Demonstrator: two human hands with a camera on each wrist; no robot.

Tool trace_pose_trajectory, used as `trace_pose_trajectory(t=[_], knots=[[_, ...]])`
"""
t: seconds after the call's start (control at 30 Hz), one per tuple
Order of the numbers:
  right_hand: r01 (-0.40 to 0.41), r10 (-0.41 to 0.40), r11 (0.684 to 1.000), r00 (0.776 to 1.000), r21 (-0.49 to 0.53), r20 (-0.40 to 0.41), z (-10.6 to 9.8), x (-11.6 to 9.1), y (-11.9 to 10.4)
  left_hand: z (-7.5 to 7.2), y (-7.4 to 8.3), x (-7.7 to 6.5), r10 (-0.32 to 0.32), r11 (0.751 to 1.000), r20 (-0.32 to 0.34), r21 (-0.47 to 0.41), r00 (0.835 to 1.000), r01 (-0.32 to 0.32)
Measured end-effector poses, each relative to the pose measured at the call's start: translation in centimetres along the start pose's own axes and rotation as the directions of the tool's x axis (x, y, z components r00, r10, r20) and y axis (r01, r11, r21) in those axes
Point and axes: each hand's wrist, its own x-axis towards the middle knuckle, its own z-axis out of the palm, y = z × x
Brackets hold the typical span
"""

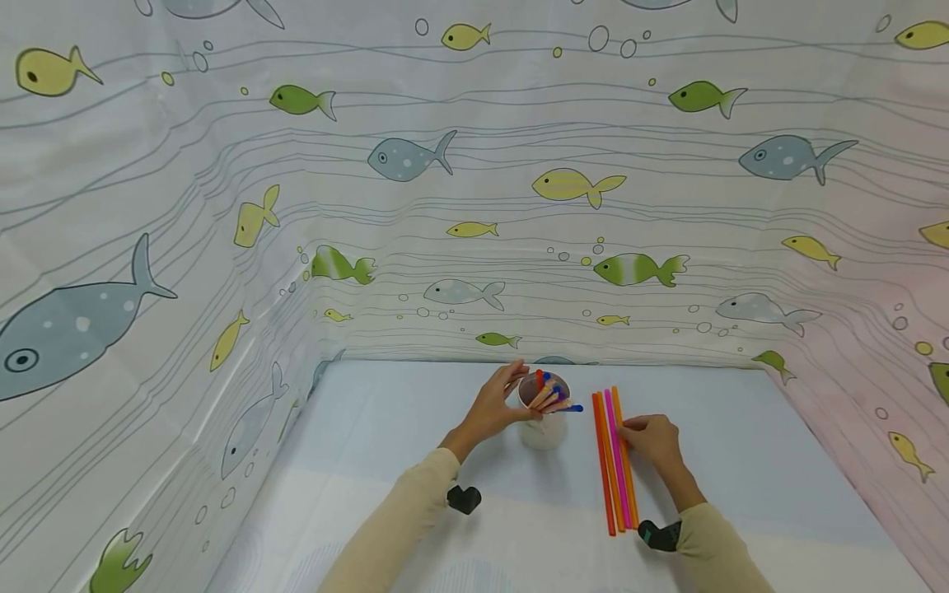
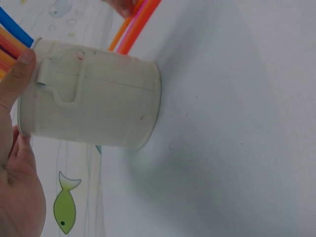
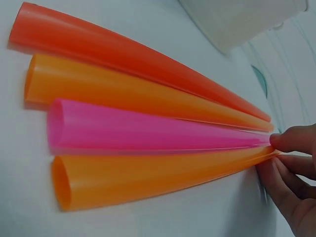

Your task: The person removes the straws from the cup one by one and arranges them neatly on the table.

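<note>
In the head view, the left hand [image 1: 493,403] grips the white canister [image 1: 544,432] near its mouth, thumb on the near side, other fingers spread round the far side. Inside, slim sticks [image 1: 547,397] with red and blue ends lean out over the rim. Right of it, four straws lie on the tabletop [image 1: 749,461]: red [image 1: 604,465], orange, pink [image 1: 619,461] and an outer orange straw [image 1: 631,494], where the right hand [image 1: 656,441] rests.

In the left wrist view, the canister looks rigid and smooth; its handle [image 2: 73,98] offers another hold.

In the right wrist view, thumb and fingers appear to pinch the outer orange straw's far end. The open-ended straws look hollow, light, slippery and easily crushed, so a gentle mid-length pinch should suit.
</note>
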Motion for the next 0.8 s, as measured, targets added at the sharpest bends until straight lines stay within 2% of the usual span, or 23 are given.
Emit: trace_pose_trajectory(t=[0.3,0.53,0.63,0.8], knots=[[-0.035,0.035,0.999,0.999,-0.004,-0.004,0.0,-0.3,-0.1,-0.2,0.1,-0.1,0.012,1.0,0.0,-0.007,1.0,-0.012],[-0.045,0.045,0.998,0.999,0.049,-0.008,-0.7,-0.5,0.0,-0.1,0.2,-0.1,0.017,1.0,0.0,0.006,1.0,-0.017],[-0.024,0.026,0.998,0.999,0.059,-0.034,-1.1,-0.5,-0.2,0.0,0.2,-0.1,0.013,1.0,-0.001,0.005,1.0,-0.013],[0.061,-0.056,0.997,0.993,0.045,-0.108,-1.7,-0.5,-0.8,0.1,0.1,-0.2,0.009,1.0,-0.019,0.014,1.0,-0.009]])
